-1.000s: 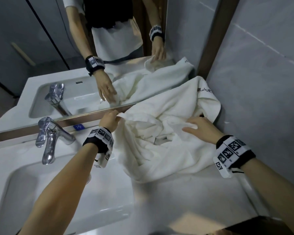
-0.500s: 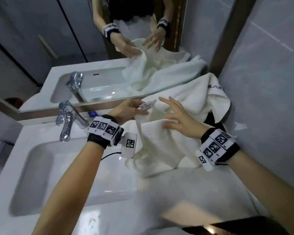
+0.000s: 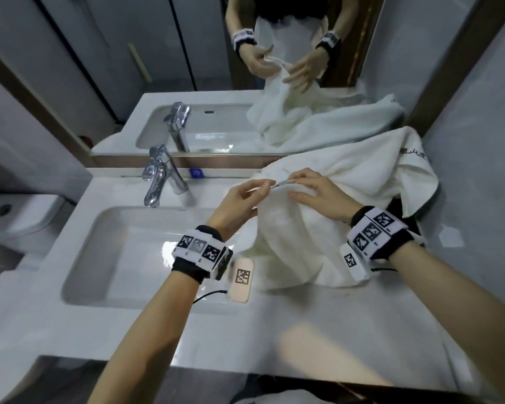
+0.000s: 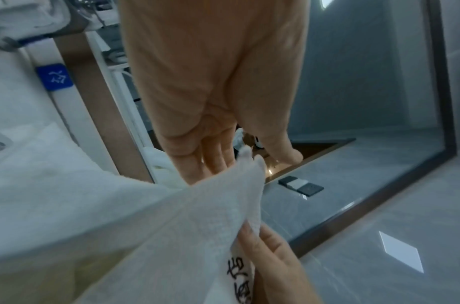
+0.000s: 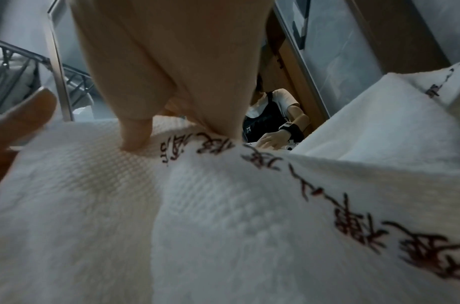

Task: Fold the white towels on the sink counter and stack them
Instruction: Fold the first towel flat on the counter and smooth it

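Note:
A white towel (image 3: 298, 243) hangs in a heap from my two hands above the counter (image 3: 318, 330), its lower folds resting on the surface. My left hand (image 3: 264, 188) pinches its top corner between thumb and fingers; the corner (image 4: 249, 164) shows in the left wrist view. Close to the right, my right hand (image 3: 299, 185) holds the same top edge, thumb on the near side and fingers behind. Dark embroidered lettering (image 5: 262, 162) runs along that edge under my right hand (image 5: 171, 135). A second white towel (image 3: 362, 161) lies crumpled behind, against the mirror and wall.
The sink basin (image 3: 129, 252) and chrome faucet (image 3: 158, 179) are on the left. The mirror (image 3: 274, 53) stands right behind the towels and a grey tiled wall (image 3: 478, 170) closes the right side. Something dark (image 3: 403, 208) lies under the rear towel. A toilet (image 3: 15, 217) sits far left.
My left hand has lifted the towel's corner off the pile. My right hand left the heap and came in beside it on the top edge. The towel now hangs from both.

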